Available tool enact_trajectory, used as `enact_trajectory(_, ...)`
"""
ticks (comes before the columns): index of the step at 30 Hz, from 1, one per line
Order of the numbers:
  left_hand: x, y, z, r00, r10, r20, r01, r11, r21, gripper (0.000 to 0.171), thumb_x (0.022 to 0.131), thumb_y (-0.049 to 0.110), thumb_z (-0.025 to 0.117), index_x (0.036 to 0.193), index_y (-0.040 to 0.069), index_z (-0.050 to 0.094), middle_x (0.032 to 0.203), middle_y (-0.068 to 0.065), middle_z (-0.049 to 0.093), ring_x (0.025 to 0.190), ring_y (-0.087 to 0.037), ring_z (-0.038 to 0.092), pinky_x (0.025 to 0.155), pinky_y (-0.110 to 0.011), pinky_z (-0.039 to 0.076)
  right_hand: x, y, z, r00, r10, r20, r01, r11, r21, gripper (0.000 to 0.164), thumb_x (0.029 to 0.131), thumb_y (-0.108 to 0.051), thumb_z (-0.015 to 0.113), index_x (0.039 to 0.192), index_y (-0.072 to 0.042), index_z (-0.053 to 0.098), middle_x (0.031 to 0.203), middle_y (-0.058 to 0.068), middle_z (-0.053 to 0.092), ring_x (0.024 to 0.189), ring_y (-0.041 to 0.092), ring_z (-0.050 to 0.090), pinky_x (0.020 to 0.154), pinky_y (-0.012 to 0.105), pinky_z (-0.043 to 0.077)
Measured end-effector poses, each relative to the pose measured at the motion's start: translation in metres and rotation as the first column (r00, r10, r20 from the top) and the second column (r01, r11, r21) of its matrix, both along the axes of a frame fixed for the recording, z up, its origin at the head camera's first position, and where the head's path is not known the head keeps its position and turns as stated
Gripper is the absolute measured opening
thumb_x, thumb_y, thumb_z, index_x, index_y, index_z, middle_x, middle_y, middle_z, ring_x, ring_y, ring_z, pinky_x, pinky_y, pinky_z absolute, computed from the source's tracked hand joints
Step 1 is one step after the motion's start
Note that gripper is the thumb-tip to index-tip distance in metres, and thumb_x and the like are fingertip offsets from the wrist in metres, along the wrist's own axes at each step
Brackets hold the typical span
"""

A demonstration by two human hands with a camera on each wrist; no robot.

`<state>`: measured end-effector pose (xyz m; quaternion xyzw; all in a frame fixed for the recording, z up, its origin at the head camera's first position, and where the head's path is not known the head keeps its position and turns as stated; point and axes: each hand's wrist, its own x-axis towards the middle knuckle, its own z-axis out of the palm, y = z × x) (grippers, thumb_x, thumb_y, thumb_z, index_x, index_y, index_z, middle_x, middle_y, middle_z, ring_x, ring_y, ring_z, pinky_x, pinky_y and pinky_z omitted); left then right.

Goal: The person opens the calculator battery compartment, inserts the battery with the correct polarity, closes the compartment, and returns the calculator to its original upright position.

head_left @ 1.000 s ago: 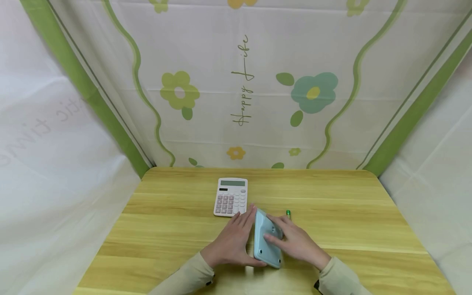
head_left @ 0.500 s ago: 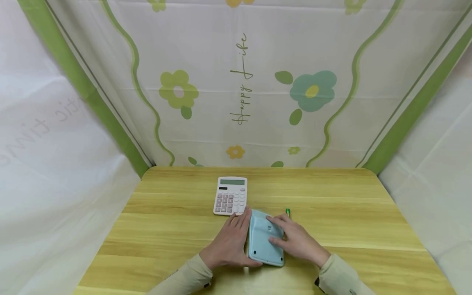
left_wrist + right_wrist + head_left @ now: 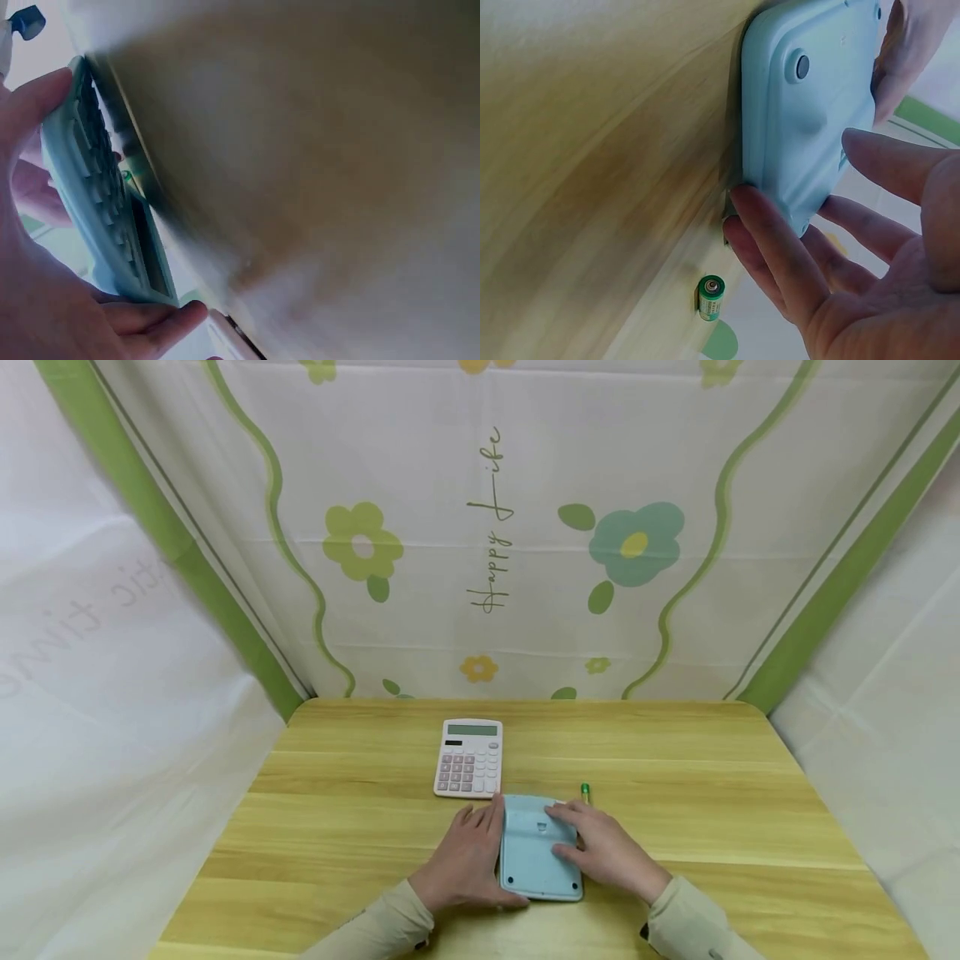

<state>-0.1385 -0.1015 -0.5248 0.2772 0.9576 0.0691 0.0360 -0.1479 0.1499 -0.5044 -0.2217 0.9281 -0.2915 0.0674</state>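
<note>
A light blue calculator lies back up and slightly tilted on the table, its back with two dark round feet showing in the head view. Its keys face down toward the wood in the left wrist view. My left hand grips it along the left side, thumb at the near end and fingers at the far end. From the right, my right hand holds it, thumb on the back and fingers at the edge. Just beyond the right fingers stands a green battery, partly covered in the head view.
A pink-white calculator lies face up behind my left hand, close to the blue one. The wooden table ends at a patterned cloth at the back, with white cloth at both sides.
The blue calculator was tipped steeply on its left side and has come down to the right and left until its back faces nearly straight up. Both hands have kept hold of it.
</note>
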Motion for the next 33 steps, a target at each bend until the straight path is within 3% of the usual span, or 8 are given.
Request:
enact_trajectory(12, 0.0015, 0.0033, -0.0045, 1.000, 0.028, 0.007, -0.028, 1.000, -0.005, 0.139, 0.066, 0.084, 0.076, 0.160, -0.005, 0.026, 0.149, -0.015, 0.057, 0.134, -0.026, 0.056, 0.109, -0.048, 0.047, -0.0003, -0.0020, -0.0008, 1.000, -0.008, 0.008, 0.008, 1.000, 0.026, 0.051, 0.092, -0.016, 0.078, 0.140, -0.005, 0.064, 0.142, 0.017, 0.063, 0.126, 0.038, 0.063, 0.104, 0.057, 0.052)
enact_trajectory(20, 0.0007, 0.0048, -0.0050, 0.997, 0.057, 0.057, -0.057, 0.998, -0.004, 0.139, 0.066, 0.084, 0.077, 0.161, -0.004, 0.025, 0.150, -0.015, 0.056, 0.136, -0.026, 0.054, 0.106, -0.047, 0.048, 0.0012, -0.0027, 0.0013, 1.000, 0.008, 0.005, -0.008, 0.999, 0.047, 0.052, 0.093, -0.015, 0.077, 0.142, -0.003, 0.062, 0.148, 0.018, 0.059, 0.135, 0.043, 0.056, 0.110, 0.061, 0.046)
enact_trajectory(33, 0.0035, 0.0069, 0.0013, 0.995, 0.086, 0.050, -0.086, 0.996, -0.016, 0.140, 0.062, 0.083, 0.080, 0.159, -0.004, 0.030, 0.148, -0.012, 0.059, 0.133, -0.024, 0.056, 0.099, -0.043, 0.051, -0.0040, -0.0011, 0.0009, 0.997, 0.078, -0.011, -0.077, 0.994, 0.083, 0.055, 0.095, -0.021, 0.076, 0.144, -0.002, 0.060, 0.149, 0.020, 0.057, 0.135, 0.042, 0.056, 0.110, 0.059, 0.047)
